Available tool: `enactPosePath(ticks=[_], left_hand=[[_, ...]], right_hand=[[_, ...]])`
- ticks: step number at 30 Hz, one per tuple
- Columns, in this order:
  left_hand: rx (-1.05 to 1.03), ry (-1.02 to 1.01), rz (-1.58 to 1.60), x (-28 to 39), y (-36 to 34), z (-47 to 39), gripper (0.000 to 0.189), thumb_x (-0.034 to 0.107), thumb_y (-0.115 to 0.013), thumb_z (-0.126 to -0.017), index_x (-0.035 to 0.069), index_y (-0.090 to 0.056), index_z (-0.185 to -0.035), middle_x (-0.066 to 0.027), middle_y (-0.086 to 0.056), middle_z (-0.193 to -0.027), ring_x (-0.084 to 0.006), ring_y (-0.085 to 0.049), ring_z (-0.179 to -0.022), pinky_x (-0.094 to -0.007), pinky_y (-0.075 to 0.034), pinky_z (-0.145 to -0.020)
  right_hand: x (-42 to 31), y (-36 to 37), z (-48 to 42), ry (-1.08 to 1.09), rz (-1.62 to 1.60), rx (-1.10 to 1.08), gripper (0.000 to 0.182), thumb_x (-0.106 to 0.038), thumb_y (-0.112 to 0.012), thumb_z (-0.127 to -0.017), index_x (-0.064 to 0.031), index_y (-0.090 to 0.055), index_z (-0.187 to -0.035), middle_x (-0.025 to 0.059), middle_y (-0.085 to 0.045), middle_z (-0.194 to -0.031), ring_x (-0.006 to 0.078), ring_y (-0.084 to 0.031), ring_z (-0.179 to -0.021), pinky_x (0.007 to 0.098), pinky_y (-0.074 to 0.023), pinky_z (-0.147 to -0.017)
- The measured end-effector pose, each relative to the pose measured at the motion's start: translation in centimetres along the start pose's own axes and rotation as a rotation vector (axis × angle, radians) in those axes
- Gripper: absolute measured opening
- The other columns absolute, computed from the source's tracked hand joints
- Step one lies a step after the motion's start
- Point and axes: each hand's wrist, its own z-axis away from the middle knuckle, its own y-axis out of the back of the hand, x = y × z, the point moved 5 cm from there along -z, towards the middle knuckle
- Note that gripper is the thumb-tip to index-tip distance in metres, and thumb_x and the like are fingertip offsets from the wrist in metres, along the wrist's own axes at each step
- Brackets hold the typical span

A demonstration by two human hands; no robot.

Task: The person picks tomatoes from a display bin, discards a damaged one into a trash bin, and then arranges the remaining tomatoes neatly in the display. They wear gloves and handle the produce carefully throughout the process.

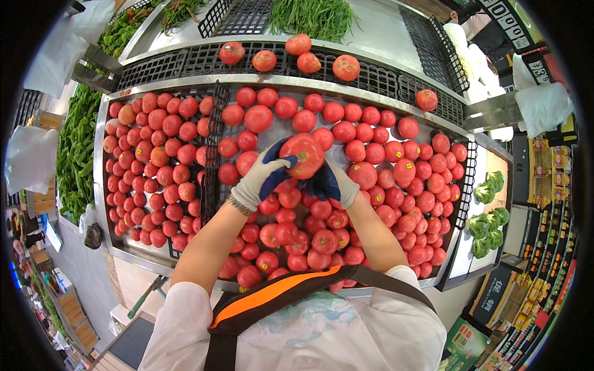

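A large red tomato (pixel 302 156) is held up over the display bin, its pale stem scar facing me. My left hand (pixel 271 169), in a white knit glove with dark blue coated fingers, grips it from the left, the thumb across its side. My right hand (pixel 335 182), gloved alike, is at the tomato's lower right with its fingers curled; whether it grips the tomato or another one is hidden. Many loose tomatoes (pixel 325 242) lie beneath and around both hands, some bearing small yellow stickers. Bare metal (pixel 278 127) of the bin floor shows beyond my hands.
A black plastic grid divider (pixel 214 153) separates more tomatoes (pixel 172 124) at left. Several tomatoes sit on the black grid ledge (pixel 195 60) behind. Green peppers (pixel 76 153) lie left, leafy greens (pixel 486 227) right, long green vegetables (pixel 311 18) at back. Plastic bags (pixel 30 157) hang left.
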Motion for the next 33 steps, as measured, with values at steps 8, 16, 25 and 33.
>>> enactPosePath(ticks=[8,16,25,33], left_hand=[[0.104,-0.159,-0.273,6.9,-1.2,-6.6,0.054,0.007,-0.075,-0.086,0.002,-0.052,-0.134,-0.0109,-0.062,-0.126,-0.0198,-0.064,-0.112,-0.0344,-0.058,-0.089],[-0.033,-0.241,-0.119,4.5,-8.8,-14.7,0.062,0.006,-0.076,-0.089,0.003,-0.046,-0.142,-0.0082,-0.061,-0.122,-0.0148,-0.064,-0.104,-0.0279,-0.056,-0.086],[0.13,-0.459,-1.125,3.1,-0.2,-10.3,0.057,0.01,-0.081,-0.077,0.003,-0.061,-0.13,-0.0135,-0.068,-0.119,-0.0256,-0.067,-0.107,-0.0378,-0.054,-0.097],[-0.193,-0.65,-2.101,-2.9,-5.8,-9.9,0.064,0.037,-0.08,-0.075,0.018,-0.06,-0.132,-0.0106,-0.059,-0.131,-0.0395,-0.05,-0.127,-0.0541,-0.035,-0.113]], right_hand=[[-11.6,-0.9,2.7,0.811,0.926,0.317,0.091,-0.028,-0.085,-0.077,-0.0032,-0.039,-0.151,0.0201,-0.054,-0.141,0.0327,-0.06,-0.124,0.0389,-0.0527,-0.1],[-23.6,2.7,2.6,1.005,1.416,0.53,0.099,-0.026,-0.087,-0.066,-0.0116,-0.04,-0.151,0.0251,-0.048,-0.144,0.0412,-0.05,-0.133,0.0439,-0.0436,-0.113],[-30.8,15.8,-3.3,0.588,1.667,0.677,0.106,-0.026,-0.085,-0.065,-0.0122,-0.033,-0.156,0.0274,-0.05,-0.144,0.0417,-0.051,-0.133,0.0435,-0.0435,-0.112],[-25.6,11.2,1.9,0.995,1.754,0.738,0.081,-0.035,-0.081,-0.078,-0.0112,-0.045,-0.147,0.0242,-0.054,-0.141,0.0425,-0.055,-0.126,0.0459,-0.0467,-0.106]])
